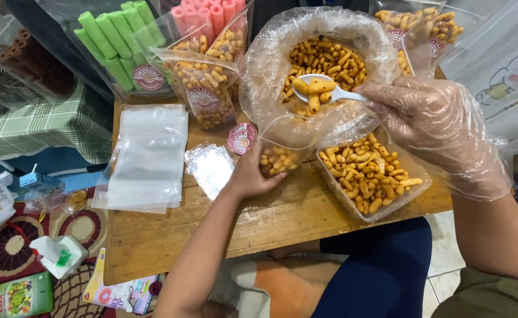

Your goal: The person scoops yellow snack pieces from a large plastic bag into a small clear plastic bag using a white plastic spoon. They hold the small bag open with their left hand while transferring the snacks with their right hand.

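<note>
1. Right hand [441, 126]: covered by a clear plastic glove, raised above the desk [259, 224], fingers closed on the handle of a white spoon [324, 89]; the forearm enters from the lower right.
2. White spoon: held level over the mouth of a large clear bag [271, 53]; its bowl is loaded with several yellow-brown snack pieces [314, 89].
3. Left hand [252, 176]: bare, forearm reaching up from the lower centre, fingers wrapped around the lower part of a small clear pouch [282, 147], which is held upright on the desk just below the spoon and is seen partly filled with the same snack.
4. Large clear bag: rim rolled open, snack visible inside, standing behind the pouch.
5. Clear tray [377, 176]: filled with snack, placed just right of the pouch, under the gloved hand.
6. Stack of empty clear pouches [147, 156]: laid flat on the desk's left side.
7. Filled pouches [206, 88]: stood at the back, beside green [115, 47] and pink [209, 15] rolled sticks in bags.
</note>
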